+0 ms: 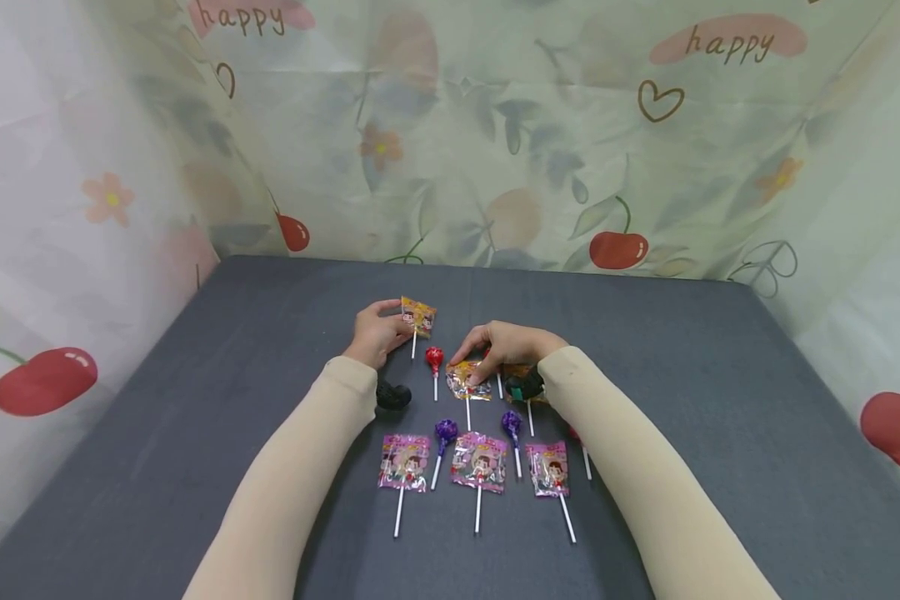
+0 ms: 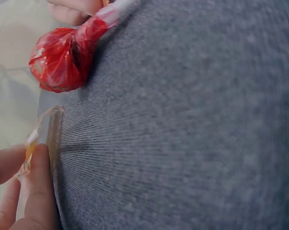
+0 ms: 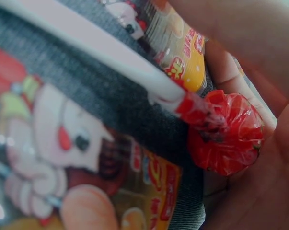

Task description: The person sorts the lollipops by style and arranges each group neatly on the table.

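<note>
At the far left of the group, my left hand (image 1: 377, 335) pinches a flat yellow-wrapped lollipop (image 1: 418, 317) by its wrapper, its white stick pointing down. The wrapper edge (image 2: 30, 151) shows between thumb and fingers in the left wrist view. With thumb and index finger, my right hand (image 1: 513, 343) grips another yellow-wrapped lollipop (image 1: 462, 385) lying on the table. Between the hands lies a round red lollipop (image 1: 434, 357). A second red lollipop (image 3: 225, 134) sits beneath the right palm, and a third yellow-wrapped lollipop (image 3: 134, 191) is partly hidden under that wrist.
Nearer the front lie two purple lollipops (image 1: 446, 431) and a row of three pink-wrapped lollipops (image 1: 479, 462). Another lollipop's white stick (image 1: 587, 462) pokes out beside the right forearm. Everything rests on a dark grey table (image 1: 195, 417), with printed fabric (image 1: 465, 167) hanging behind.
</note>
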A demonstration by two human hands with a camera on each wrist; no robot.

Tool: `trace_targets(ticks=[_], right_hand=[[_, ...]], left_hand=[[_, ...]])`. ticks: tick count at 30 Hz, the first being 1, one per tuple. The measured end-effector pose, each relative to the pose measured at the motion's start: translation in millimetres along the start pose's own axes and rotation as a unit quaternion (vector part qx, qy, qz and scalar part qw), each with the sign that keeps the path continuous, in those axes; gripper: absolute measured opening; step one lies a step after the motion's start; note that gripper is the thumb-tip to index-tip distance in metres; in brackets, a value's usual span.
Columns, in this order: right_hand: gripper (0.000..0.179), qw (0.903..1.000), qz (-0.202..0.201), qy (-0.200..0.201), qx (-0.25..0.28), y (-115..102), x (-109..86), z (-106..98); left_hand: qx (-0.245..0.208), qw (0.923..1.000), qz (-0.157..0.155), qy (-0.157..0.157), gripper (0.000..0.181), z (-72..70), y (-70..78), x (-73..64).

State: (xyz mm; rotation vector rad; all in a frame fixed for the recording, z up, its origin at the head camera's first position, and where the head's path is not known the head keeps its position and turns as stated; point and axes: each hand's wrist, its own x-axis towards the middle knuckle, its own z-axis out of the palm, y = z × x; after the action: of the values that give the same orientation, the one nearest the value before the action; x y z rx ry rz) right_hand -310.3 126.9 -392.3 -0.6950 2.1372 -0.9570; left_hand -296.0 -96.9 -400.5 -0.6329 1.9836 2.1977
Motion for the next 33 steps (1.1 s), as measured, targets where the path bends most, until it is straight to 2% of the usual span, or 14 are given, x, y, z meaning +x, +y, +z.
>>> trace_targets(ticks=[5,9,13,16,18,22,26,33], right_hand=[[0.037,1.0,-0.001,0.001,-0.001,1.4,1.4,0.5],[0.037,1.0,-0.003,-0.001,-0.002,2.3,1.8,0.0],[0.037,1.0,-0.001,-0.001,-0.007,1.0,0.6,0.3],[0.037,1.0,0.001,0.0,-0.009,-0.7,-0.5,0.9],[0.037,1.0,0.002,-0.001,-0.009,-1.4,-0.9,1.0],[0.037,1.0,-0.002,-0.003,-0.006,-0.4,-0.9,0.5],[0.037,1.0,-0.002,-0.003,-0.004,1.1,-0.2,0.1],[0.037,1.0,0.004,-0.004,-0.001,2.2,0.4,-0.6]], left_hand=[[0.036,0.9991,0.017,0.014,0.064,0.4,0.0,1.2],[0.1,0.9936,0.038,0.035,0.059,-0.4,0.5,-0.5],[0.188,0.9783,0.07,0.05,0.046,-1.9,1.5,-2.5],[0.252,0.9608,0.097,0.063,0.036,-3.0,2.3,-3.6],[0.281,0.951,0.11,0.067,0.03,-4.0,2.6,-4.1],[0.32,0.9365,0.125,0.071,0.021,-5.5,4.1,-5.5],[0.343,0.9273,0.132,0.073,0.019,-4.9,6.0,-7.8],[0.373,0.9167,0.119,0.08,0.02,-1.9,8.7,-8.4]])
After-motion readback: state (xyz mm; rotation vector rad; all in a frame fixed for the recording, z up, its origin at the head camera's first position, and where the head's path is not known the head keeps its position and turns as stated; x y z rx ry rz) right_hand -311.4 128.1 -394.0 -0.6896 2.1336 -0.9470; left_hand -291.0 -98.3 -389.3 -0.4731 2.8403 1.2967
